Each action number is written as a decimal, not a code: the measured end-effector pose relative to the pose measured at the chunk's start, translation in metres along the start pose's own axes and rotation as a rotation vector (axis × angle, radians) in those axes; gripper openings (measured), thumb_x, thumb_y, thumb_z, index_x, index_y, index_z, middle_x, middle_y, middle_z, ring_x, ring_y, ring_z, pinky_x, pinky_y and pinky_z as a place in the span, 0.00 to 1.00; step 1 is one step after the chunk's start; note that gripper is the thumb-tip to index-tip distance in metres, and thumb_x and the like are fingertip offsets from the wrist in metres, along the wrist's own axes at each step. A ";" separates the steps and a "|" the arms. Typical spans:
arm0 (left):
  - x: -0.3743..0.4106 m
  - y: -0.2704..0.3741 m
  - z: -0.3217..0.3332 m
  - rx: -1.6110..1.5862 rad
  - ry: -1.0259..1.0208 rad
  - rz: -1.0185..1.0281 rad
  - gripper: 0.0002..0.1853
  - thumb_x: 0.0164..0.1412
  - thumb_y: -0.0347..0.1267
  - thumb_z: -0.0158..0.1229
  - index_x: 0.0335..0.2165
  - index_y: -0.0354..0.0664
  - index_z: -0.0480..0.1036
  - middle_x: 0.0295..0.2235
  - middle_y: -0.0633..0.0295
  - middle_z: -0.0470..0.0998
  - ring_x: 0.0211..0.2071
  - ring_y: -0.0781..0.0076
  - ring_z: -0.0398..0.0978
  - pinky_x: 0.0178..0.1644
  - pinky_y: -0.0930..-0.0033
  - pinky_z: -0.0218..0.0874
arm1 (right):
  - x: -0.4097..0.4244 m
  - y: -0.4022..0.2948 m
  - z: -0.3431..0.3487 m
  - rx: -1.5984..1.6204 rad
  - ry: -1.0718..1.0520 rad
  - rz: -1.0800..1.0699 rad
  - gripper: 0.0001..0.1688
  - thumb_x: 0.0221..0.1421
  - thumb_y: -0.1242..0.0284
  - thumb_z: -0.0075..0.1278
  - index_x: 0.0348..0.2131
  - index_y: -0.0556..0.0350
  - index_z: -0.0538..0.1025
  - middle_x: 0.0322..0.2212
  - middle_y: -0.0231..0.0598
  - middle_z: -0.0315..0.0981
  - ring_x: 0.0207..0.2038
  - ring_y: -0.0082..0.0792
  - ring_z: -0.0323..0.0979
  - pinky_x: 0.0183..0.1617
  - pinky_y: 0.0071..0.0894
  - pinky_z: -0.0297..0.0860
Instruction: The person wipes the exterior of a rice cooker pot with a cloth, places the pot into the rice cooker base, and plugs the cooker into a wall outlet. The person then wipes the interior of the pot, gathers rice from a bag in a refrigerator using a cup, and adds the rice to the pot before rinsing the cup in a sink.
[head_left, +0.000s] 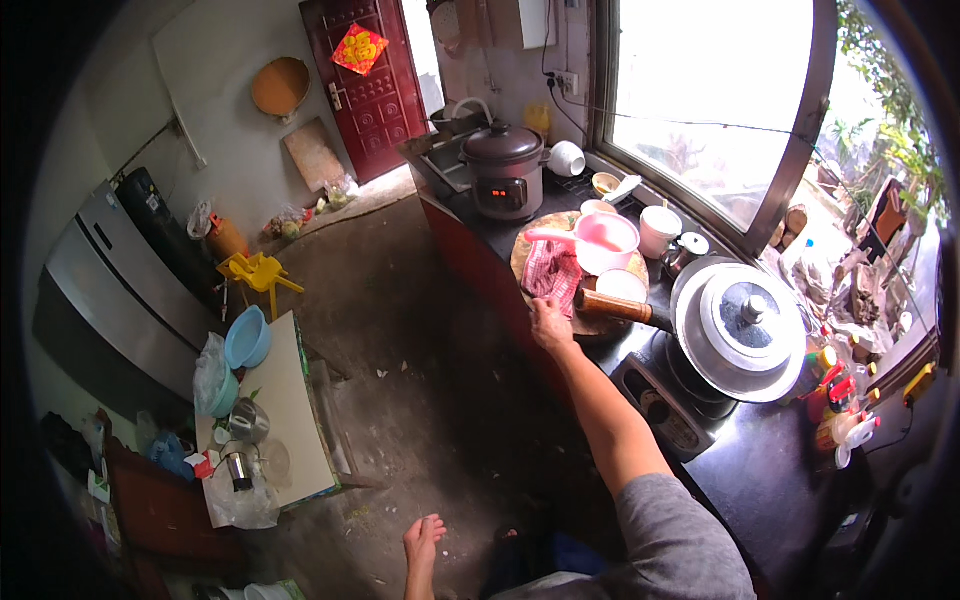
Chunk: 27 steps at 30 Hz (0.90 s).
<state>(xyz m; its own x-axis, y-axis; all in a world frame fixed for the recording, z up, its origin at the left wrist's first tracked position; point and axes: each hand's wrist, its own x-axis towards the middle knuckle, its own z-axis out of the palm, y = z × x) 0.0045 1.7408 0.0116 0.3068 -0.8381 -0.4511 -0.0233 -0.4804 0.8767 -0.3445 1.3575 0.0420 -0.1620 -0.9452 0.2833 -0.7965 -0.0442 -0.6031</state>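
Observation:
My right hand (551, 324) reaches over the counter's front edge and grips the near end of a red checked cloth (553, 271). The cloth lies on a round wooden chopping board (526, 234), next to a pink long-handled plastic ladle (609, 255). Close by on the board is a white bowl (621, 286). The wooden handle (616, 306) of a lidded pan (739, 322) points toward the cloth, just to the right of my hand. Low over the floor, my left hand (424, 536) hangs with nothing in it, its fingers loosely spread.
The pan rests on an electric cooktop (664, 412), with several seasoning bottles (844, 412) beyond it. A rice cooker (502, 172) stands farther along the counter near a sink (448, 163). Across the floor are a table (300, 420) with basins and a yellow plastic stool (259, 274).

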 end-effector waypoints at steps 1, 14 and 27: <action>0.004 0.006 -0.001 0.023 -0.035 0.051 0.18 0.66 0.37 0.47 0.42 0.31 0.74 0.34 0.53 0.80 0.30 0.70 0.78 0.34 0.73 0.68 | 0.001 0.004 -0.007 -0.023 -0.033 0.153 0.17 0.58 0.65 0.45 0.47 0.45 0.70 0.51 0.58 0.57 0.41 0.65 0.68 0.45 0.56 0.69; -0.009 -0.039 -0.018 0.011 -0.113 -0.044 0.14 0.64 0.32 0.50 0.43 0.32 0.73 0.33 0.55 0.79 0.29 0.73 0.77 0.34 0.76 0.67 | 0.003 0.037 -0.005 -0.235 -0.011 -0.189 0.08 0.48 0.77 0.46 0.33 0.59 0.73 0.29 0.51 0.73 0.34 0.51 0.73 0.37 0.46 0.70; -0.018 0.103 0.102 0.362 -0.577 0.748 0.31 0.51 0.31 0.63 0.54 0.40 0.65 0.50 0.47 0.70 0.53 0.53 0.67 0.53 0.59 0.62 | -0.306 -0.099 -0.121 1.279 -0.353 0.391 0.14 0.62 0.64 0.48 0.30 0.55 0.74 0.27 0.26 0.71 0.32 0.17 0.67 0.39 0.20 0.65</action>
<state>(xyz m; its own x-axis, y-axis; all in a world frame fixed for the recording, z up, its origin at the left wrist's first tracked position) -0.1003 1.6798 0.0934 -0.4100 -0.9068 0.0979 -0.3377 0.2507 0.9073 -0.2862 1.6901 0.1055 0.0589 -0.9873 -0.1479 0.3800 0.1591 -0.9112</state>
